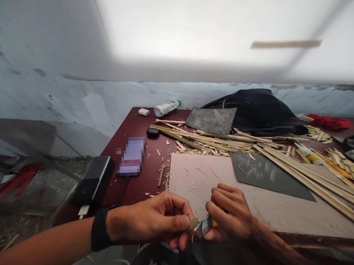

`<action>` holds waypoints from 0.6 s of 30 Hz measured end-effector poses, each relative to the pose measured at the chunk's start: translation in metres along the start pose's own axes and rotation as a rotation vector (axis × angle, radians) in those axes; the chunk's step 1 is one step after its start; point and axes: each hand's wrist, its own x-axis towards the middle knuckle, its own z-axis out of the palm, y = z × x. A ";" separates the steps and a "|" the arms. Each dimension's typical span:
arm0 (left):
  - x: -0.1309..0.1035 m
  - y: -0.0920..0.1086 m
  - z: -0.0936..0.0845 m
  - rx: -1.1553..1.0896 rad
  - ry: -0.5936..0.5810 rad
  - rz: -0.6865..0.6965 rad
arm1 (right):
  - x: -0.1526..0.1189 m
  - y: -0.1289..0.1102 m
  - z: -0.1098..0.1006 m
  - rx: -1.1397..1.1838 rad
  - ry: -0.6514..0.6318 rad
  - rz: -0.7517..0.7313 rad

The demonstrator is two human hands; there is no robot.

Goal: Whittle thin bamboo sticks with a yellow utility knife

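My left hand (157, 216), with a black band on its wrist, pinches a small olive-tan bamboo piece (194, 223) between thumb and fingers. My right hand (233, 212) is wrapped round a utility knife (206, 225) with grey and yellow parts. The knife's blade points left and meets the end of the bamboo piece, though the exact contact is too small to make out. Both hands are close together at the front edge of the table, over a pale board (197, 183) strewn with thin shavings.
Long bamboo strips (304, 177) and sandpaper (265, 173) lie to the right. Farther back are more sandpaper (213, 120), a black bag (253, 110) and a white bottle (165, 108). A phone (132, 156) and power bank (93, 180) lie on the left of the dark red table (132, 127).
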 end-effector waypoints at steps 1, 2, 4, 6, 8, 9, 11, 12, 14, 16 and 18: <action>0.000 0.000 0.000 0.008 -0.012 -0.006 | 0.000 -0.001 0.000 -0.004 -0.005 0.007; 0.000 0.000 0.001 0.022 -0.022 -0.012 | 0.000 -0.002 0.000 -0.006 -0.006 0.010; 0.000 0.000 0.002 0.056 -0.045 -0.019 | -0.001 -0.003 0.000 -0.006 -0.003 0.006; -0.001 0.001 0.005 0.077 -0.063 -0.020 | -0.001 -0.005 -0.001 -0.010 -0.009 -0.007; -0.002 0.002 0.007 0.074 -0.065 -0.009 | -0.001 -0.007 -0.001 -0.013 -0.016 -0.023; -0.002 0.002 0.009 0.070 -0.062 -0.007 | -0.001 -0.009 -0.001 -0.016 -0.016 -0.025; -0.003 0.003 0.011 0.069 -0.046 -0.012 | -0.001 -0.012 0.000 -0.023 -0.011 -0.020; -0.004 0.004 0.011 0.069 -0.038 -0.016 | -0.001 -0.012 0.000 -0.030 -0.008 -0.016; -0.006 0.004 0.013 0.065 -0.007 -0.005 | -0.003 -0.007 -0.003 -0.050 -0.005 0.020; -0.011 0.002 0.015 0.060 -0.006 -0.006 | -0.008 0.010 -0.010 -0.123 0.057 0.175; -0.018 -0.001 0.018 0.039 -0.012 -0.042 | -0.016 0.034 -0.022 -0.250 0.192 0.446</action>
